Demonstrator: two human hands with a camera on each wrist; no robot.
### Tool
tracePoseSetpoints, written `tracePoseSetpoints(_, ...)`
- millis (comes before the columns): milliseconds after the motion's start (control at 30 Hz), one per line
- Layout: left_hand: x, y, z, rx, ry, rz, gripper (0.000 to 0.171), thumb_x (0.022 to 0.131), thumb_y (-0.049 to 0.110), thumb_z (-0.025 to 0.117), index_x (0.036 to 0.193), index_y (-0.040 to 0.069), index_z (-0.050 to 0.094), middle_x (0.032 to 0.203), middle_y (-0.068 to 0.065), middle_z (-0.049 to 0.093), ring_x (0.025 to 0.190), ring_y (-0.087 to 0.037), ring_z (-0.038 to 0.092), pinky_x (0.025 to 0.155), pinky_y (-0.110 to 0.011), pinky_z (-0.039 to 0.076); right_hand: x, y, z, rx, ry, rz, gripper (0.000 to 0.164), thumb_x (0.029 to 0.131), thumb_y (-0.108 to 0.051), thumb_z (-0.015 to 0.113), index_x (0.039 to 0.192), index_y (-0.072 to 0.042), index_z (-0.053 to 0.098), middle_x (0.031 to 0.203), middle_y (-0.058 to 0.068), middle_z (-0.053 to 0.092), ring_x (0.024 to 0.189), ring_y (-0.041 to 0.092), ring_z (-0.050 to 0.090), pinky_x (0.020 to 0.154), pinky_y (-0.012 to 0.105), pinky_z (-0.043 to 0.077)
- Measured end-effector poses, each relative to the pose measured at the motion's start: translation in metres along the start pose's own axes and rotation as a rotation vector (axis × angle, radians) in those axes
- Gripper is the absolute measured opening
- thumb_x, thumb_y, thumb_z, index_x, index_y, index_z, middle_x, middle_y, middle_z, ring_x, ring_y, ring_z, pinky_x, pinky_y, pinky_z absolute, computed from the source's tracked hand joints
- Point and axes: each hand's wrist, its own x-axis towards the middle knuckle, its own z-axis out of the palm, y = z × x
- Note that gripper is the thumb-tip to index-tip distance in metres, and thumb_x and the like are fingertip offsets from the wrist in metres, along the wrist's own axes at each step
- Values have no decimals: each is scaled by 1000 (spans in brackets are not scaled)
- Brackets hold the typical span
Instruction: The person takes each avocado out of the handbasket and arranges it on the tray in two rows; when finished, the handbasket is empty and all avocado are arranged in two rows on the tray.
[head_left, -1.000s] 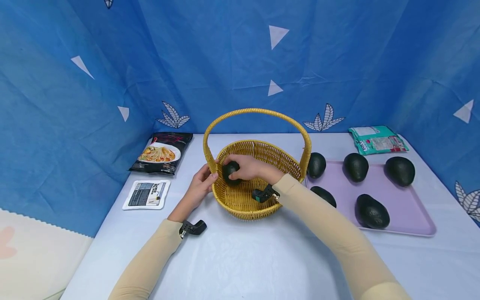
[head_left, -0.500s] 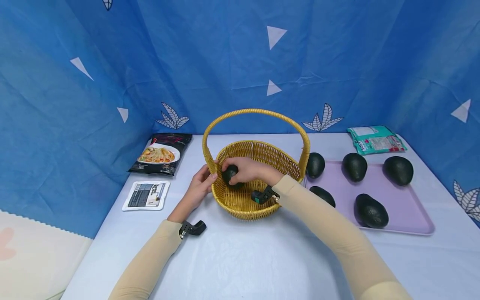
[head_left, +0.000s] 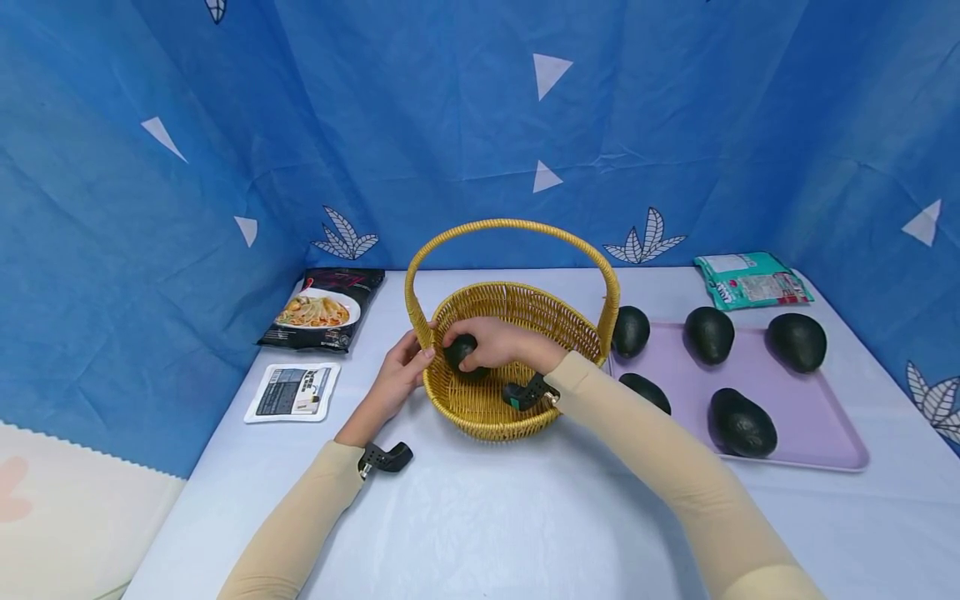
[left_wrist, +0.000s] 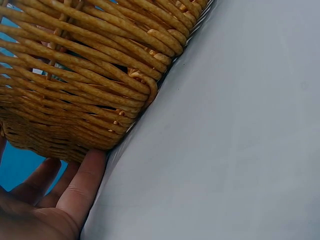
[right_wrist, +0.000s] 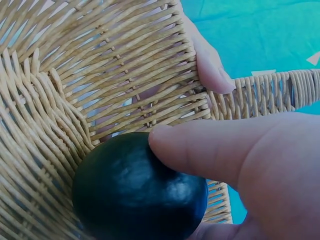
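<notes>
A yellow wicker basket (head_left: 483,404) with a tall hooped handle stands on the white table. Inside it, against the left wall, is a dark green avocado (right_wrist: 140,190), partly covered by my right hand (head_left: 498,343) in the head view. That hand grips the avocado from above; its thumb presses on the skin in the right wrist view. My left hand (head_left: 399,375) holds the basket's left side near the handle's foot. Its thumb lies over the rim, while in the left wrist view its fingers (left_wrist: 82,187) touch the woven outer wall.
Right of the basket lies a lilac tray (head_left: 806,425) bearing several avocados. A teal packet (head_left: 753,281) lies behind it. At the left are a black noodle bag (head_left: 322,308) and a white flat pack (head_left: 292,392). Blue cloth (head_left: 480,125) hangs around the table.
My right hand has lowered slightly inside the basket with the avocado, shifting a little toward me. The left hand keeps its place on the basket's side.
</notes>
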Motion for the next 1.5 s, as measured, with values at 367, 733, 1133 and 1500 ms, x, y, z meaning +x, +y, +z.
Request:
tracePoseSetpoints(367, 2, -4, 1, 25, 18, 30, 54, 106, 13, 50, 157, 7, 33, 156, -27, 38, 117, -12, 56, 84, -21, 61, -11, -1, -10, -45, -4, 13, 46, 94, -16, 70, 139, -19, 60, 147, 8, 57, 136, 28, 51, 111, 46, 48)
tracePoseSetpoints(733, 2, -6, 0, 13, 6, 14, 56, 106, 15, 51, 159, 11, 33, 158, -25, 37, 128, -29, 52, 86, -24, 62, -52, 0, -28, -128, -73, -57, 46, 98, -22, 66, 142, -15, 58, 143, 9, 59, 127, 28, 57, 102, 43, 53)
tracePoseSetpoints(1133, 2, -6, -1, 32, 22, 16, 55, 106, 14, 51, 158, 11, 35, 157, -25, 38, 128, -29, 51, 86, -23, 61, -111, 9, -46, -78, -59, -88, 44, 98, -21, 66, 141, -17, 59, 143, 8, 60, 123, 27, 59, 97, 41, 55)
tracePoseSetpoints(1500, 2, -4, 0, 65, 27, 27, 55, 105, 15, 52, 158, 10, 36, 155, -27, 40, 128, -34, 51, 84, -23, 62, -154, 20, -64, -42, -31, -57, 44, 97, -17, 67, 140, -18, 59, 137, 11, 61, 110, 24, 62, 84, 35, 57)
